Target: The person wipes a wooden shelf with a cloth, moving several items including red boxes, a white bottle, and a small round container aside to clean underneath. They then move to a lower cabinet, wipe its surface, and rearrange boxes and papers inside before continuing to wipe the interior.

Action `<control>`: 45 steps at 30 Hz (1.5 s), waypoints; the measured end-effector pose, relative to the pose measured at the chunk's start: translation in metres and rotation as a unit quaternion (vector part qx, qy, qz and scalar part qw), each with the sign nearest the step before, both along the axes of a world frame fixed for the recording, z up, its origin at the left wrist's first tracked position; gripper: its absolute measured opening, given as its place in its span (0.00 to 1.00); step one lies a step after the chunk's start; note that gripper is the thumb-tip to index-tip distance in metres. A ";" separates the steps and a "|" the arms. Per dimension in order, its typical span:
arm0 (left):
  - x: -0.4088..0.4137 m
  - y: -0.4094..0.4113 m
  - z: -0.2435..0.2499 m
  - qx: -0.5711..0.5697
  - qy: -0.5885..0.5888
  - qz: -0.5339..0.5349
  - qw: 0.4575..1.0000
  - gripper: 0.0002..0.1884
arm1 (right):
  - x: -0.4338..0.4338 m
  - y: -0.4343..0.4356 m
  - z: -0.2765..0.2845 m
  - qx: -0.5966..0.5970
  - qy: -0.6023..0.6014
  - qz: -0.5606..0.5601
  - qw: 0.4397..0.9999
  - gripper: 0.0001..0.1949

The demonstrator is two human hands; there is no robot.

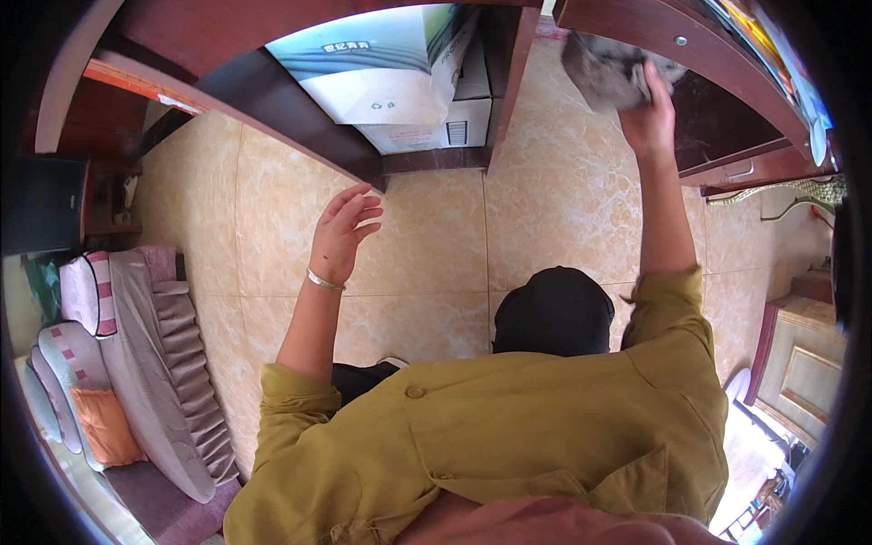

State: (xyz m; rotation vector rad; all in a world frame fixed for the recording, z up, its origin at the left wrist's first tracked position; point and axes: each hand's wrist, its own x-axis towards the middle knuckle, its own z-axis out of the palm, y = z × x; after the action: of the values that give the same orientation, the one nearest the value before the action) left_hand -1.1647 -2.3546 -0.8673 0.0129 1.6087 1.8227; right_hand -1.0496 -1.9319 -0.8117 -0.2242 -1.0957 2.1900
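Observation:
My right hand [650, 116] grips a grey rag [603, 76], which is slightly blurred. The rag is beside the inner panel of a dark red-brown wooden cabinet [722, 122] at the upper right; I cannot tell whether it presses on the wood. With its fingers loosely curled and nothing in them, my left hand [344, 228] hangs over the tiled floor [422, 238]. A bracelet circles that wrist. Just beyond its fingertips is the lower corner of a wooden shelf unit [385, 163]. Inside the unit, a printed paper bag [381, 75] lies on a white carton [415, 133].
A sofa [157, 381] with a grey cover and an orange cushion [107, 426] stands on the left. Colourful packets [783, 61] lie atop the right cabinet. A light wooden panelled piece of furniture [797, 368] is at the far right. My black-clad knee [553, 310] juts forward below.

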 end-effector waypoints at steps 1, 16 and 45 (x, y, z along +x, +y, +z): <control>-0.001 -0.002 0.000 0.002 0.002 0.003 1.000 0.15 | -0.017 -0.006 0.005 -0.008 0.023 0.022 0.999 0.18; -0.037 0.200 -0.045 -0.404 0.627 -0.250 0.617 0.30 | -0.065 -0.051 -0.145 -0.096 -0.315 0.104 0.939 0.24; 0.004 0.179 -0.073 -0.385 0.604 -0.216 0.664 0.43 | -0.064 -0.035 -0.083 -0.021 -0.246 0.006 0.969 0.18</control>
State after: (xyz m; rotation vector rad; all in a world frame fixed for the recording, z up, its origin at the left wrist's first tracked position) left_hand -1.1602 -2.1759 -0.9404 1.3356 2.7831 0.4670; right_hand -1.1132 -1.9669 -0.8944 -0.8171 -1.3112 2.2264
